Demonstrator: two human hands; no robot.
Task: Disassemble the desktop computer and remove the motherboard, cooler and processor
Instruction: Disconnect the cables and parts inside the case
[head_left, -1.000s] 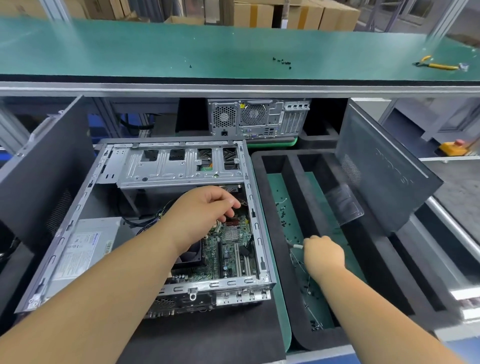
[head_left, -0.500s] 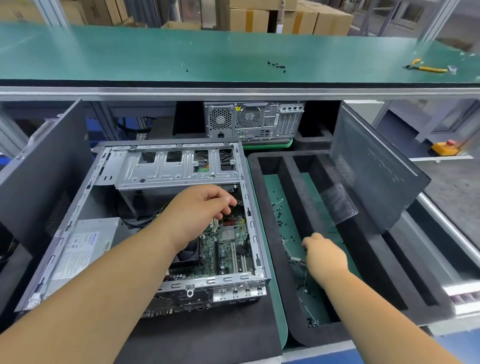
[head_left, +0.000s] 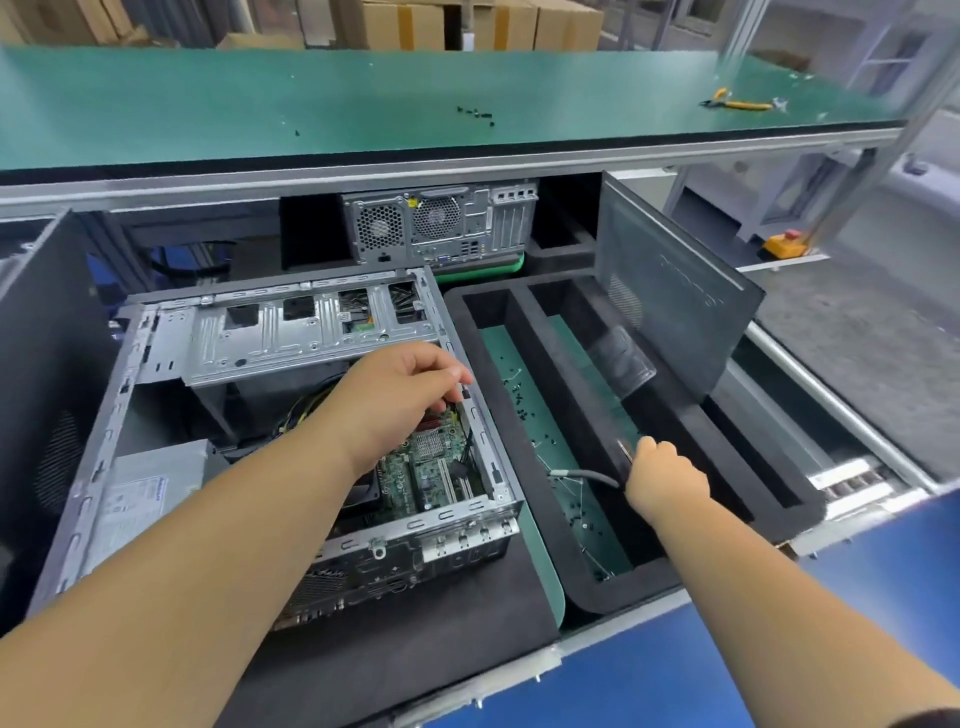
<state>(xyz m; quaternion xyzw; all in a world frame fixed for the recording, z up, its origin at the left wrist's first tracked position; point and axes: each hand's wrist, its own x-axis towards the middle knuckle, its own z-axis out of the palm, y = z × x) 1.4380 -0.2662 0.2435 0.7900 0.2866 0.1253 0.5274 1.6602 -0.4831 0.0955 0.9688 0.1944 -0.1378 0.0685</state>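
since the earlier frame the right hand (head_left: 662, 480) has lifted from the tray floor and now grips a tool with a grey cable (head_left: 582, 475). at the left, the open computer case (head_left: 291, 436) lies on the black mat near the surface's left edge, its motherboard (head_left: 434, 470) still inside. the left hand (head_left: 392, 402) reaches into it, fingers (head_left: 449, 376) curled; what they hold cannot be told. right of the case sits the black foam tray (head_left: 524, 457) with loose screws (head_left: 524, 405).
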